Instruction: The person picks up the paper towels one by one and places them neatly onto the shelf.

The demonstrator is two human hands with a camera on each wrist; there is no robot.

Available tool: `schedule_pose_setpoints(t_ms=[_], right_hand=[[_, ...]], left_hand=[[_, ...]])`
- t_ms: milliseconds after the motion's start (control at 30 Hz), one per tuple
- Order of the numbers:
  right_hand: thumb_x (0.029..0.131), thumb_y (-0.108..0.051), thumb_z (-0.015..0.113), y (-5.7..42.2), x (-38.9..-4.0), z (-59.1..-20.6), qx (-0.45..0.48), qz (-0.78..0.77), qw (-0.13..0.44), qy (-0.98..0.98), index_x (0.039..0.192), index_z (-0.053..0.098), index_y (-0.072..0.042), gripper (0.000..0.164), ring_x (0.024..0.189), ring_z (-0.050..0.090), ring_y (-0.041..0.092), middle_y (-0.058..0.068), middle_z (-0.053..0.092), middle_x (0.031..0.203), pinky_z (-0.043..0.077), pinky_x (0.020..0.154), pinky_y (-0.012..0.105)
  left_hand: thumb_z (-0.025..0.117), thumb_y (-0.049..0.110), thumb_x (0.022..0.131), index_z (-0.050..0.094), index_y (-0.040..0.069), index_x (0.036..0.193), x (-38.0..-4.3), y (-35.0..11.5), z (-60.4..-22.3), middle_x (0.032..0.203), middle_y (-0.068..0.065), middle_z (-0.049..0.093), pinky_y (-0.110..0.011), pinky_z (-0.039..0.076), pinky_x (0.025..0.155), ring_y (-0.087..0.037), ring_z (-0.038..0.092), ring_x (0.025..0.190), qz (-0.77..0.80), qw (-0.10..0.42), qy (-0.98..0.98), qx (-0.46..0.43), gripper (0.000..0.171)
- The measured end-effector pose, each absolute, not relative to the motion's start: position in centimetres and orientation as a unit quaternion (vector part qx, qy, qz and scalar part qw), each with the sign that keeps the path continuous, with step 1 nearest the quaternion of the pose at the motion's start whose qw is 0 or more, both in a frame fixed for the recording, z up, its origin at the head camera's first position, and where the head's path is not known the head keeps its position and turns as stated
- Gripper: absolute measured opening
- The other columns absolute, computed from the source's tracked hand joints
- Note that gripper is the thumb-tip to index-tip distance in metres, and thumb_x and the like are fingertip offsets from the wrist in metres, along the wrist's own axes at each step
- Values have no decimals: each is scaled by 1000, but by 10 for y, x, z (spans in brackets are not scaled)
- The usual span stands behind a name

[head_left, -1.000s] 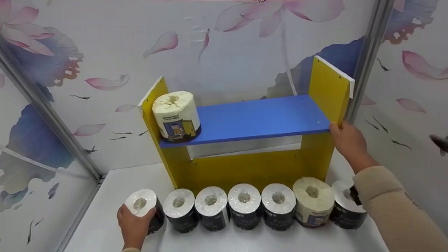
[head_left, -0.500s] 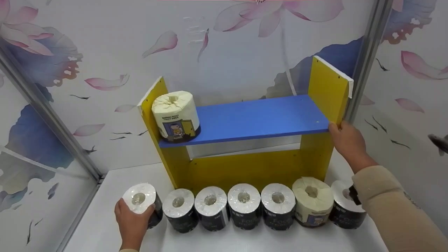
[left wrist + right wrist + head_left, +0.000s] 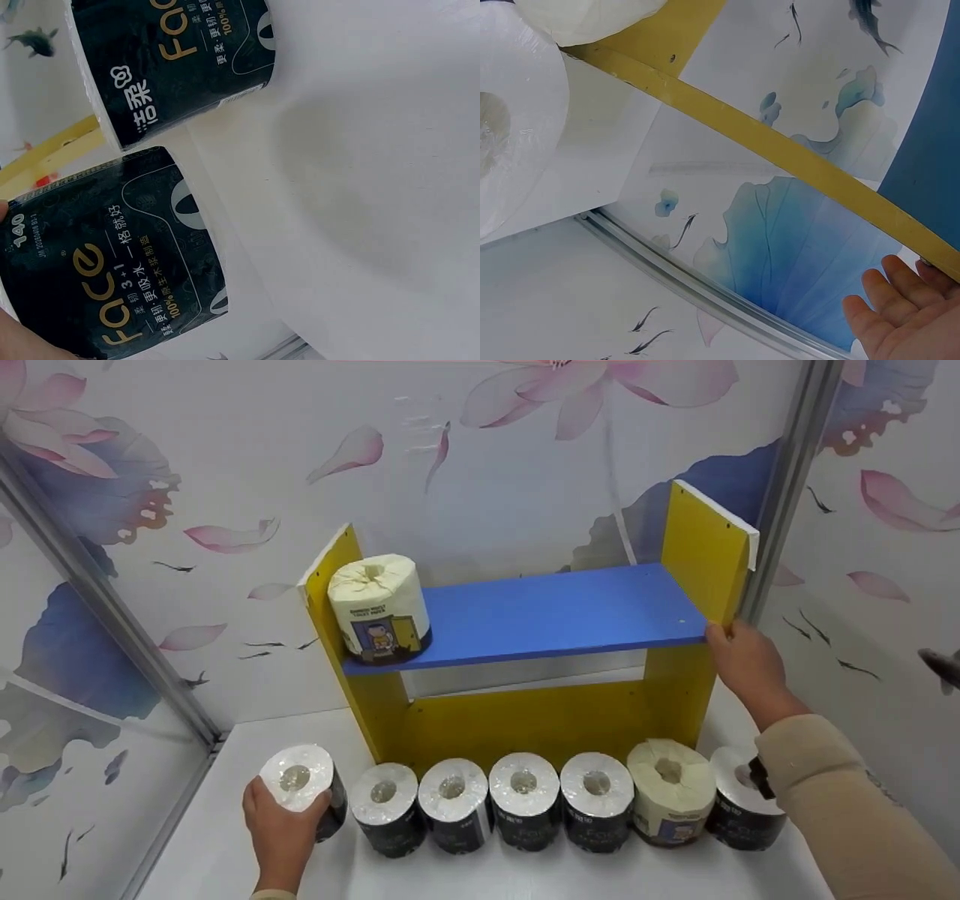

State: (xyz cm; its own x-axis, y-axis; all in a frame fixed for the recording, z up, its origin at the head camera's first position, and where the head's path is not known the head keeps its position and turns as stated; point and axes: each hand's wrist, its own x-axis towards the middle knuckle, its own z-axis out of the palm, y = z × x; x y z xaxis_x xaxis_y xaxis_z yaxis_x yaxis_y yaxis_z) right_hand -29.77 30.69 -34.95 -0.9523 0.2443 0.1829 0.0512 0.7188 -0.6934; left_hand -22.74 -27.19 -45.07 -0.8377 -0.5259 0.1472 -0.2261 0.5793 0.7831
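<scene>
White table (image 3: 420,881); rolls (image 3: 523,829) fronting shelf (image 3: 555,615); left grip (image 3: 281,836) holds end roll (image 3: 315,776), right grip (image 3: 750,667) shelf.

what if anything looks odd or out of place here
The cream-wrapped roll second from right in the head view's front row looks odd among dark-wrapped rolls. The end roll gripped by the left hand also breaks that row's line. No spill or damage shows.

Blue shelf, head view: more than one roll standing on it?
No, only one cream-wrapped roll stands on the blue shelf, beside the left yellow side panel.
</scene>
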Motion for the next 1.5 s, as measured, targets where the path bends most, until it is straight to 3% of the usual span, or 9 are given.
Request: schedule_pose_setpoints(t_ms=[500, 1100, 1333, 1500], right_hand=[[101, -46, 24, 306, -298, -349, -86, 369, 131, -916, 99, 45, 2, 53, 77, 45, 30, 16, 46, 86, 36, 65, 38], [101, -49, 23, 306, -298, -350, -91, 379, 126, -912, 105, 46, 2, 56, 80, 45, 30, 17, 46, 88, 38, 66, 39], [101, -47, 24, 307, -299, -351, -87, 375, 140, -912, 92, 43, -1, 51, 73, 43, 29, 15, 43, 82, 35, 63, 38], [101, -46, 23, 306, -300, -352, -87, 375, 139, -912, 95, 44, 0, 51, 75, 43, 29, 14, 42, 82, 36, 63, 38]], left_hand=[[79, 17, 73, 12, -7, 149, -224, -266, -435, 149, -30, 16, -59, 27, 108, -47, 24, 134, -413, 225, -864, 179, 104], [79, 16, 74, 9, -5, 151, -219, -248, -417, 153, -27, 13, -58, 25, 110, -44, 21, 138, -424, 246, -856, 163, 107], [79, 18, 75, 9, -6, 151, -217, -242, -412, 153, -27, 13, -58, 22, 111, -44, 19, 139, -429, 243, -855, 163, 107], [79, 18, 75, 9, -6, 151, -217, -239, -410, 153, -27, 12, -57, 22, 111, -44, 20, 139, -431, 238, -854, 168, 107]])
